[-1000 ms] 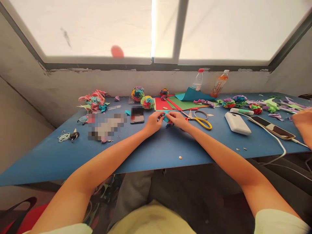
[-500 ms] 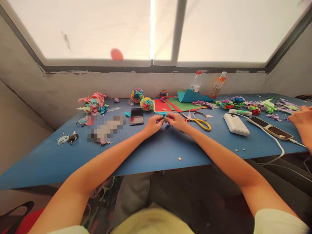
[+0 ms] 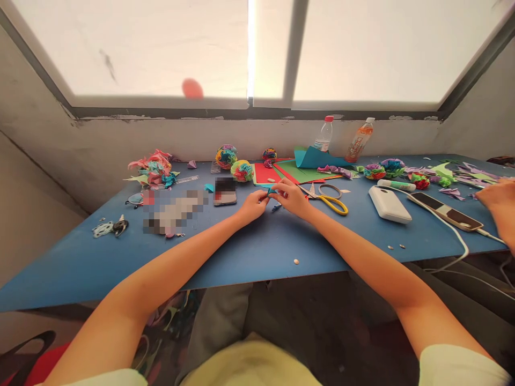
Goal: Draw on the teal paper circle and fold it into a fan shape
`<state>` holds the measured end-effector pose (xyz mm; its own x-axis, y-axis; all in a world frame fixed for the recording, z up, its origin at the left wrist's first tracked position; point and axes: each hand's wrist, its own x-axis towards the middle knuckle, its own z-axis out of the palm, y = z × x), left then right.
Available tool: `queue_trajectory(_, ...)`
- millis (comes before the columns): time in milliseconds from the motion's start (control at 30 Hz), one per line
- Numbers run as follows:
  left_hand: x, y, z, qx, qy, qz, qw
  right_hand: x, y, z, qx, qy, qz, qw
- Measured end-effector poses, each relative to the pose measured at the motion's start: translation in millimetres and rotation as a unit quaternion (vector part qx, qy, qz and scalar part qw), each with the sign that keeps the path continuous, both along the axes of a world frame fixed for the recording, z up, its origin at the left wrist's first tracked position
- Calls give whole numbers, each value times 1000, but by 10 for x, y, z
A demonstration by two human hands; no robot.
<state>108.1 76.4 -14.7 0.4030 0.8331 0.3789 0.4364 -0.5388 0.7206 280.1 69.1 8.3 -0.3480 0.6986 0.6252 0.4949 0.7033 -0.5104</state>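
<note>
Both hands meet above the middle of the blue table (image 3: 257,252). My left hand (image 3: 253,208) pinches a small piece of teal paper (image 3: 271,191) between thumb and fingertips. From the other side, my right hand (image 3: 293,198) grips the same paper, its fingers bent over the top edge. Below the right fingers lies a small dark blue object (image 3: 276,206), partly covered and too small to name. Scissors with yellow handles (image 3: 333,204) rest just right of my right hand, beside a grey ring-shaped roll (image 3: 330,191).
Coloured paper sheets (image 3: 265,174) lie behind my hands, near paper flower balls (image 3: 242,171). A phone (image 3: 225,192) is on the left. Rightward are a white power bank (image 3: 389,205), a glue stick (image 3: 396,185), cables, and another person's hand (image 3: 499,206). Two bottles (image 3: 359,140) stand behind.
My right fingers have lifted and bent a little over the teal paper. The small blue object below shows more clearly. My left hand stays nearly in place.
</note>
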Motion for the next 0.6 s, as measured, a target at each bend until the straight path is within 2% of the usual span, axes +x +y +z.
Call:
queue_trajectory(200,28,19,-44,-28,-32,-2,999,-22,-10,-10,-15,11,-14,1000)
queue_trajectory(433,37,8,-40,-72,-54,-12,996,-20,-12,23,-75,-15,1,997)
queue_trajectory(600,39,4,-34,-98,-63,-5,993,-30,-30,40,-93,-9,-19,995)
